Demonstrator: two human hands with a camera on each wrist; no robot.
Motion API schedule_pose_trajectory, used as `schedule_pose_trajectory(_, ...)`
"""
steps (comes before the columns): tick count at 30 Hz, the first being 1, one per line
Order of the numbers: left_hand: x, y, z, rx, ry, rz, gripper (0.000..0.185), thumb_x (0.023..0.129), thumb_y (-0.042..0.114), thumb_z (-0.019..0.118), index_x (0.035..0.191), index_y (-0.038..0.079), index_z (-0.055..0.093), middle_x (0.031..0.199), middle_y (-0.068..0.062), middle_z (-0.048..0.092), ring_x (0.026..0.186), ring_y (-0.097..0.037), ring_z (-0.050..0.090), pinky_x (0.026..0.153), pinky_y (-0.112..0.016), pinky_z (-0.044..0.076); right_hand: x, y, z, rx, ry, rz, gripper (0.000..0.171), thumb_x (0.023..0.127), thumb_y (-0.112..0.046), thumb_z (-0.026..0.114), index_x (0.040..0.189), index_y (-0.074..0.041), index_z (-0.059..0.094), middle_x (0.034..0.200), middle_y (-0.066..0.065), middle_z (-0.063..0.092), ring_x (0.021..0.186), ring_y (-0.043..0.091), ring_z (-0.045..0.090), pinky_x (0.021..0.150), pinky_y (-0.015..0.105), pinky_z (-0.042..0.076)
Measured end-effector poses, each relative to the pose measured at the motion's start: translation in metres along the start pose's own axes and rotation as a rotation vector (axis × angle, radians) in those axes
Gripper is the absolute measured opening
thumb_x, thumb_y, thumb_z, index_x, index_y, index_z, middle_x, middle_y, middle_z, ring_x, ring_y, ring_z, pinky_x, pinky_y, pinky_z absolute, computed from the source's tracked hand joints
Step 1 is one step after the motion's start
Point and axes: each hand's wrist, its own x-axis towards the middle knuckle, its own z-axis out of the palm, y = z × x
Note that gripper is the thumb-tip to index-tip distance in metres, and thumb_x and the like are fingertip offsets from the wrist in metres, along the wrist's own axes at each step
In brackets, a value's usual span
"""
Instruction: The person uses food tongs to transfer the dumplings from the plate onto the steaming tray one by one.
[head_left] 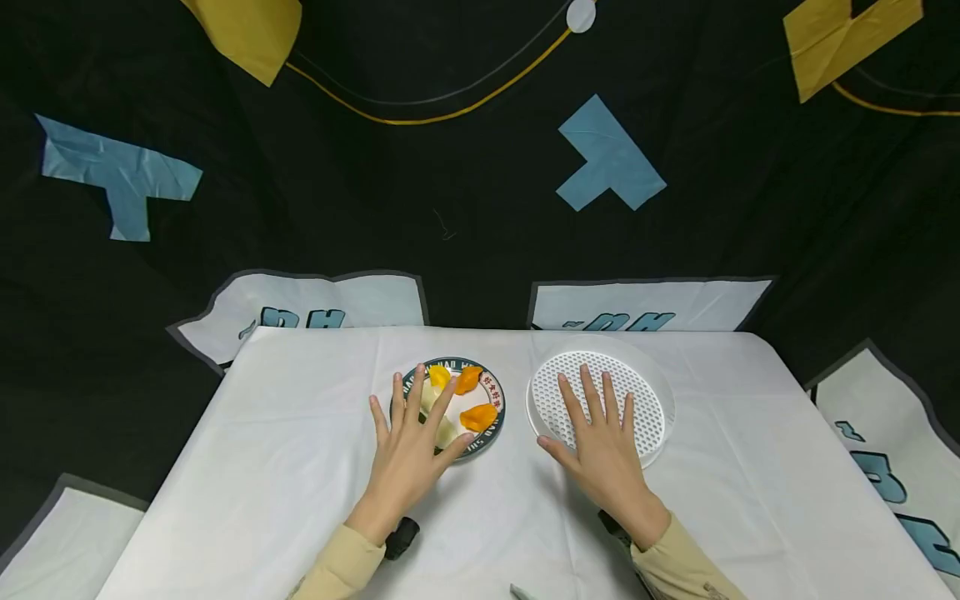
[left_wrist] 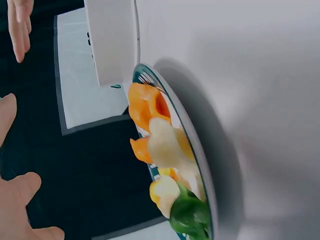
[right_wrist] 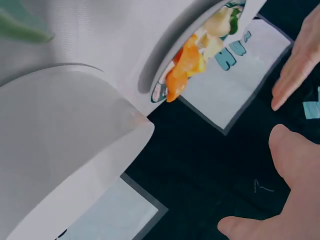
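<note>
My left hand (head_left: 405, 462) hovers with spread fingers over the near left side of a round plate (head_left: 499, 412) with a dark lettered rim, and partly covers it. On the plate lie orange pepper pieces (head_left: 478, 417), a yellow piece (head_left: 439, 376) and pale pieces (left_wrist: 167, 145). The left wrist view also shows a green pepper piece (left_wrist: 190, 212) at the plate's edge. My right hand (head_left: 603, 458), fingers fanned out, is above a round white container with a perforated surface (head_left: 647, 408). In the right wrist view the container's smooth side (right_wrist: 65, 130) shows. Neither hand holds anything.
A white cloth (head_left: 300, 433) covers the table, with a black backdrop (head_left: 375, 208) behind it. A small grey-green tip (head_left: 519, 592) shows at the near edge of the head view. A blurred green thing (right_wrist: 22, 27) lies in the right wrist view's corner.
</note>
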Motion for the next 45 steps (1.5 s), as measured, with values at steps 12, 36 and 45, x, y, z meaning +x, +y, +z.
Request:
schedule_pose_trajectory(12, -0.004, -0.027, -0.005, -0.258, 0.036, -0.128, 0.07, 0.092, 0.041, 0.062, 0.147, 0.005, 0.036, 0.153, -0.016, 0.026, 0.136, -0.039, 0.031, 0.107, -0.054, 0.033, -0.022, 0.007, -0.018, 0.176, 0.083, -0.024, 0.088, 0.086, -0.049, 0.064, 0.148, 0.001, 0.027, 0.153, 0.021, 0.024, 0.14, 0.04, 0.02, 0.116, 0.053, 0.011)
schedule_pose_trajectory(36, 0.004, -0.082, 0.016, -0.649, -0.01, -0.43, 0.059, 0.093, 0.015, 0.062, 0.141, -0.008, 0.037, 0.14, -0.027, 0.042, 0.126, -0.037, 0.045, 0.101, -0.039, 0.043, -0.085, 0.01, -0.056, 0.404, 0.05, 0.203, 0.096, 0.077, -0.028, 0.08, 0.153, -0.017, 0.022, 0.145, 0.022, 0.037, 0.125, 0.046, 0.041, 0.089, 0.069, 0.041)
schedule_pose_trajectory(45, 0.005, -0.093, 0.023, -0.837, -0.094, -0.494, 0.059, 0.093, 0.004, 0.053, 0.145, -0.008, 0.029, 0.146, -0.026, 0.035, 0.132, -0.035, 0.038, 0.106, -0.038, 0.036, -0.114, 0.013, -0.056, 0.4, 0.059, 0.269, 0.102, 0.071, -0.024, 0.083, 0.153, -0.023, 0.023, 0.141, 0.015, 0.045, 0.125, -0.004, 0.032, 0.083, 0.06, 0.047)
